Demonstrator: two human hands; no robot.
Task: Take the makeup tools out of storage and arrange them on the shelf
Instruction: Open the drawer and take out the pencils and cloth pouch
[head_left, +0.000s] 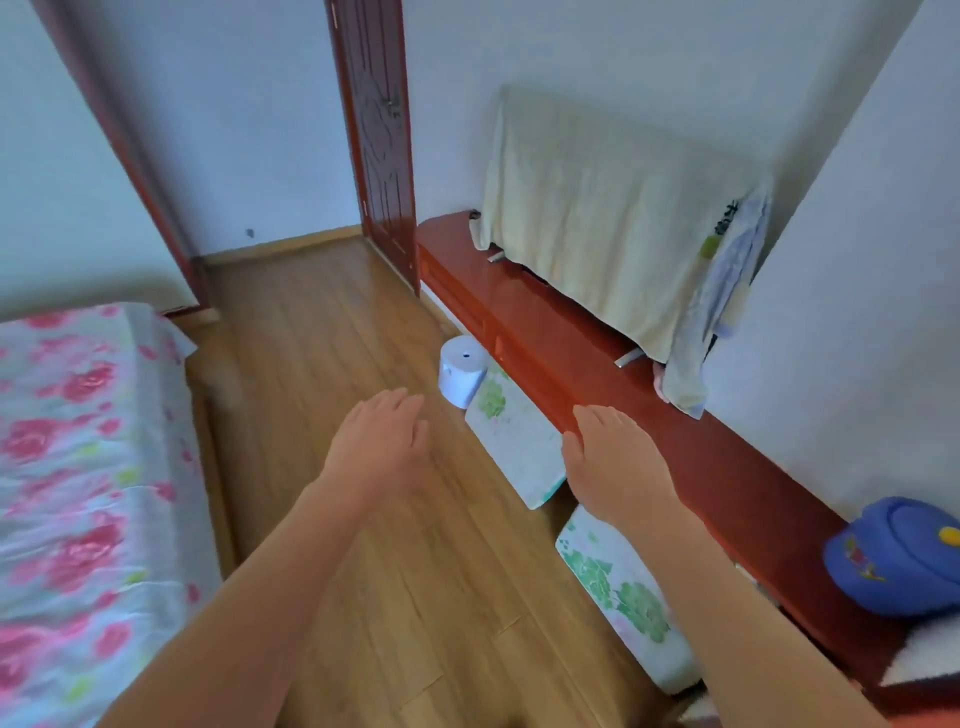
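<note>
No makeup tools show in this view. My left hand (382, 439) hovers palm down over the wooden floor, fingers loosely together and holding nothing. My right hand (615, 457) is stretched out palm down at the front edge of the long red-brown cabinet (727, 457), also holding nothing. The cabinet runs along the right wall and has drawer fronts (457, 296) on its side. Whether my right hand touches the cabinet edge is unclear.
A screen covered by a pale yellow cloth (608, 228) stands on the cabinet. A blue cap (898, 561) lies at its near end. Two flowered cushions (511, 441) (623, 597) and a white cylinder (462, 374) sit on the floor beside it. A flowered bed (78, 493) is left; a red door (384, 135) ahead.
</note>
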